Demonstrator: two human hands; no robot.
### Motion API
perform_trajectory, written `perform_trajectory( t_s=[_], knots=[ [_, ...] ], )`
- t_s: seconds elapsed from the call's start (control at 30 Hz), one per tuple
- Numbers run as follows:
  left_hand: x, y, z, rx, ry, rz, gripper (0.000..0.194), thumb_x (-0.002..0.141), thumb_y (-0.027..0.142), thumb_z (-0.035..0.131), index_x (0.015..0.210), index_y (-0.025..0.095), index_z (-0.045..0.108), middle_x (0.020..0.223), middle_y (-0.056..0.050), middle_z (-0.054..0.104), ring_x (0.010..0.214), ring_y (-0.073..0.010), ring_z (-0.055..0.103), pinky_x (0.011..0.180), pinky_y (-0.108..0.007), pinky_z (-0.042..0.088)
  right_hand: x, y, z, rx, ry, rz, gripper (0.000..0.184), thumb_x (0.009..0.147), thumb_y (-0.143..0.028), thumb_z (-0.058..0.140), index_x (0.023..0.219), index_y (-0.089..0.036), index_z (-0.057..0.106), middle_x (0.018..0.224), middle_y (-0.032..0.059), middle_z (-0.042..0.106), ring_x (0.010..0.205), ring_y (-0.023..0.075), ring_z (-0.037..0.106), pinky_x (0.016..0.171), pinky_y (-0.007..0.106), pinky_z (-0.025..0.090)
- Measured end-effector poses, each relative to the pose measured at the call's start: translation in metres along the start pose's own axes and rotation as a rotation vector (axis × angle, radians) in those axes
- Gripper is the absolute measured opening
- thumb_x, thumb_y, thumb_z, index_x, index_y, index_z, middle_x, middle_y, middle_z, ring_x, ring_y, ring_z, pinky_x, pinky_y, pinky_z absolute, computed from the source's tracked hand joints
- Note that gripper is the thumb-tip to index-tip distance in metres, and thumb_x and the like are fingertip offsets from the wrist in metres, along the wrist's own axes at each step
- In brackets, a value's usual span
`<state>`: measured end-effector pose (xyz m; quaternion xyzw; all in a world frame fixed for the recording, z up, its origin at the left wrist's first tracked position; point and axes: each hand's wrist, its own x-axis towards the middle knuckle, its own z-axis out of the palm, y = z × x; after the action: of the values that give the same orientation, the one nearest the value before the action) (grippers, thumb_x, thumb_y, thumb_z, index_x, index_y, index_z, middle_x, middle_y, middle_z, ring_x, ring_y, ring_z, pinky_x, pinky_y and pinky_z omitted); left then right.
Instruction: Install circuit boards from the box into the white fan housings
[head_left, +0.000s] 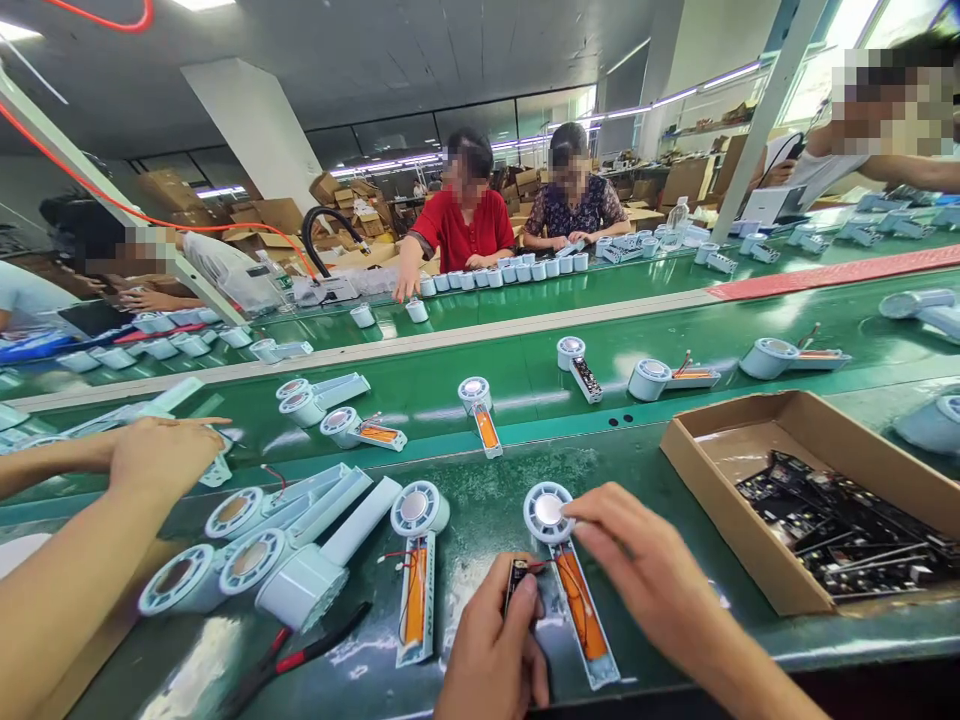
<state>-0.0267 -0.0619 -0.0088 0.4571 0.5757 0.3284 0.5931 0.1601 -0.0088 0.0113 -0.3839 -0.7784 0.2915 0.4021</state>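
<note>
My left hand (499, 640) pinches a small black circuit board (517, 575) between thumb and fingers. Thin red wires lead from the board toward a light-blue handheld fan (581, 610), whose open handle shows an orange battery. At that fan's round head, the bent fingers of my right hand (637, 545) meet the rim beside the silver disc; its thumb sits just below. A second open fan (416, 590) with battery and loose wires lies left of my left hand. Several more fan housings (255, 560) lie grouped farther left.
A cardboard box (750, 550) of circuit boards stands at right. Black-and-red pliers (300, 650) lie front left. A co-worker's arm (142, 490) reaches in from the left. Fans (487, 430) dot the green belt (420, 390) ahead; several people sit beyond.
</note>
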Motion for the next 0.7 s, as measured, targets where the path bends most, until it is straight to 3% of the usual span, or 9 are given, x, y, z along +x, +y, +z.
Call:
perform_trajectory(
  t_s=[0.1,0.23,0.37,0.5,0.57,0.7],
  knots=[
    [0.002,-0.003,-0.004,-0.126,-0.005,-0.034,0.035,0.097,0.049,0.044,0.12,0.022,0.044,0.064,0.008,0.054,0.029,-0.004,0.044,0.024,-0.01,0.021,-0.013,0.007,-0.024,0.017,-0.079,0.069,0.022,0.104,-0.018,0.047,0.113,-0.028,0.064,0.103,0.0023,0.061,0.098,0.0155,0.06,0.086,0.027,0.047],
    [0.004,-0.007,-0.004,-0.18,0.023,-0.005,0.034,0.096,0.048,0.05,0.12,0.023,0.047,0.079,0.005,0.056,0.038,-0.006,0.059,0.024,-0.008,0.028,-0.035,0.008,-0.02,-0.028,-0.242,0.045,0.026,0.103,-0.016,0.046,0.118,-0.029,0.063,0.098,0.0022,0.057,0.09,0.015,0.061,0.079,0.025,0.05],
    [0.003,-0.008,-0.003,-0.23,0.017,0.014,0.033,0.097,0.047,0.05,0.12,0.023,0.046,0.079,0.006,0.057,0.039,-0.0052,0.059,0.025,-0.007,0.031,-0.038,-0.001,-0.005,-0.077,-0.183,0.012,0.025,0.1,-0.015,0.048,0.116,-0.027,0.064,0.094,0.0025,0.056,0.084,0.0152,0.061,0.075,0.024,0.052],
    [0.003,-0.008,-0.002,-0.248,0.017,0.029,0.038,0.095,0.051,0.054,0.119,0.023,0.047,0.079,0.005,0.058,0.039,-0.0058,0.058,0.025,-0.008,0.03,-0.035,-0.007,0.012,-0.153,-0.138,-0.013,0.029,0.088,-0.02,0.068,0.117,-0.025,0.065,0.098,0.0048,0.057,0.084,0.0185,0.062,0.073,0.028,0.056],
    [0.003,-0.009,-0.002,-0.242,0.014,0.032,0.04,0.094,0.053,0.054,0.119,0.022,0.047,0.078,0.005,0.059,0.038,-0.0057,0.058,0.025,-0.008,0.03,-0.035,-0.005,0.02,-0.182,-0.099,-0.023,0.016,0.09,-0.017,0.063,0.104,-0.024,0.069,0.095,0.0049,0.057,0.079,0.018,0.061,0.067,0.028,0.054],
    [0.005,-0.012,-0.003,-0.227,0.032,0.035,0.042,0.094,0.053,0.053,0.121,0.021,0.047,0.083,0.003,0.059,0.037,-0.0049,0.057,0.024,-0.008,0.029,-0.036,0.006,0.02,-0.011,-0.012,0.047,0.019,0.099,-0.018,0.054,0.093,-0.025,0.071,0.092,0.0042,0.06,0.083,0.0172,0.063,0.072,0.026,0.053]
  ],
)
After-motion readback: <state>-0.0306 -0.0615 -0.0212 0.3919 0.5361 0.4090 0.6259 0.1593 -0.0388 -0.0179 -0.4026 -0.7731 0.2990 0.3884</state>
